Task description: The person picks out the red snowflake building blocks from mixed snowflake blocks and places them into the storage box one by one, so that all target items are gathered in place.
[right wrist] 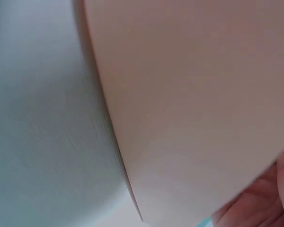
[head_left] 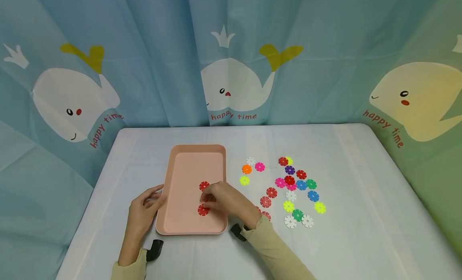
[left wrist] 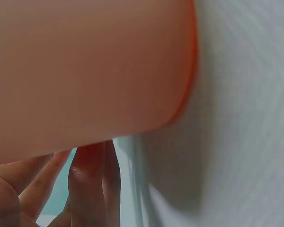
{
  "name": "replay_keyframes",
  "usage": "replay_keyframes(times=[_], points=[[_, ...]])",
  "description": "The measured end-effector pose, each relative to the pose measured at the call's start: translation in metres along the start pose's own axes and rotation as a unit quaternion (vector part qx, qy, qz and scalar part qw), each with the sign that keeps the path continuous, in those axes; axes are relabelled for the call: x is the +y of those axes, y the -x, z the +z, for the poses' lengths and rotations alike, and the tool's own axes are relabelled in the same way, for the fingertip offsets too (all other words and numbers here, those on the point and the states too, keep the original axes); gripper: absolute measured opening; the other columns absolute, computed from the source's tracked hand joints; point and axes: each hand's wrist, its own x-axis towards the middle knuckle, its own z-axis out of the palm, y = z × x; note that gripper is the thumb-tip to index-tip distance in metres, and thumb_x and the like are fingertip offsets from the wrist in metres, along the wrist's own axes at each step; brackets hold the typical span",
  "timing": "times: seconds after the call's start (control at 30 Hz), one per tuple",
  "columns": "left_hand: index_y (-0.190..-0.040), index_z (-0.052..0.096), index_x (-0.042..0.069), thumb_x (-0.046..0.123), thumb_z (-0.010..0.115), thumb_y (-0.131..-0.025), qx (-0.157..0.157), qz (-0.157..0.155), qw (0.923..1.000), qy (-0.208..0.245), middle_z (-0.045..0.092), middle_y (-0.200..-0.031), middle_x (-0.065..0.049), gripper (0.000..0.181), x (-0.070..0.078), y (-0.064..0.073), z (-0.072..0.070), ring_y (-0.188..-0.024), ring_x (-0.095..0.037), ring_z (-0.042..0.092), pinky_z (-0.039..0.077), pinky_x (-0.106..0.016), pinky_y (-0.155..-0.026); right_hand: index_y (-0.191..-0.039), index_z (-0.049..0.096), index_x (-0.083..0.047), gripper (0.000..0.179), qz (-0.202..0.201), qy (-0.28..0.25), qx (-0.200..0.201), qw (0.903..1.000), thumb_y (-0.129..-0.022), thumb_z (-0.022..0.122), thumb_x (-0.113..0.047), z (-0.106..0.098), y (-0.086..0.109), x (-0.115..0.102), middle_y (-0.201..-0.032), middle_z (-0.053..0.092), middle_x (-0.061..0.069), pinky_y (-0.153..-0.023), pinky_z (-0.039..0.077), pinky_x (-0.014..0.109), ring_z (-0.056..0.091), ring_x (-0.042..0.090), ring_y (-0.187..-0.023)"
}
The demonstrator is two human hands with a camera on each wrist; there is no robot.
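Note:
A pink tray [head_left: 180,183] lies on the white table, and two red notched plastic discs, an upper disc [head_left: 204,185] and a lower disc [head_left: 202,210], are inside it toward its right side. My left hand [head_left: 144,205] holds the tray's left edge, thumb at the rim and fingers along the outer wall. In the left wrist view, its fingers [left wrist: 87,189] show below the tray wall. Over the tray's right side is my right hand [head_left: 221,197], index finger and thumb bent and slightly apart, the thumb tip overlapping the lower red disc's edge.
Right of the tray, several loose notched discs lie scattered, among them an orange disc [head_left: 246,169], a purple disc [head_left: 290,170], a blue disc [head_left: 313,196] and a white disc [head_left: 307,221]. Some overlap. A whale-print curtain [head_left: 159,71] hangs behind the table [head_left: 361,240].

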Motion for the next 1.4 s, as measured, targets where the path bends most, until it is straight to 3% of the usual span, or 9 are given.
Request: replay_keyframes(times=[0.33,0.5,0.73,1.13,1.4], points=[[-0.132,0.064,0.005,0.017,0.071,-0.093,0.001,0.002,1.0,0.002,0.069,-0.113,-0.019,0.041,0.001,0.0,0.0,-0.088,0.002,0.063,0.049,-0.01,-0.074,-0.101,0.076,-0.008,0.018,0.002,-0.013,0.007,0.9999,-0.084,0.08,-0.011,-0.012,0.009,-0.001,-0.091,0.072,-0.002,-0.078,0.053,0.017,0.062,0.004,-0.082],[-0.131,0.064,0.004,0.016,0.072,-0.093,0.002,0.004,0.9999,0.01,0.069,-0.112,-0.02,0.041,0.001,0.0,0.001,-0.086,0.002,0.063,0.049,-0.01,-0.073,-0.104,0.075,-0.006,0.019,-0.008,-0.019,0.015,0.9997,-0.085,0.079,-0.011,-0.02,0.015,-0.003,-0.096,0.073,0.003,-0.081,0.055,0.021,0.066,0.011,-0.087],[-0.13,0.065,0.005,0.015,0.072,-0.092,0.002,0.006,0.9999,0.013,0.069,-0.112,-0.019,0.04,0.0,0.0,0.001,-0.086,0.001,0.063,0.049,-0.01,-0.073,-0.106,0.073,-0.003,0.021,-0.003,-0.009,0.027,0.9996,-0.086,0.078,-0.012,-0.032,0.026,-0.003,-0.099,0.073,0.005,-0.08,0.057,0.029,0.065,0.014,-0.086],[-0.132,0.064,0.005,0.016,0.072,-0.093,-0.001,0.002,1.0,0.009,0.069,-0.113,-0.019,0.042,-0.002,-0.001,0.001,-0.086,0.002,0.064,0.049,-0.01,-0.073,-0.105,0.072,-0.003,0.024,-0.016,0.006,0.056,0.9983,-0.083,0.08,-0.008,-0.045,0.045,0.011,-0.099,0.071,0.008,-0.078,0.058,0.035,0.065,0.015,-0.085],[-0.131,0.065,0.006,0.016,0.072,-0.093,0.001,0.001,1.0,0.009,0.069,-0.112,-0.019,0.04,0.0,-0.001,0.001,-0.085,0.003,0.063,0.049,-0.01,-0.073,-0.107,0.072,-0.005,0.028,0.005,0.012,0.056,0.9984,-0.081,0.082,-0.011,-0.051,0.057,0.02,-0.101,0.071,0.005,-0.078,0.059,0.036,0.066,0.016,-0.085]])
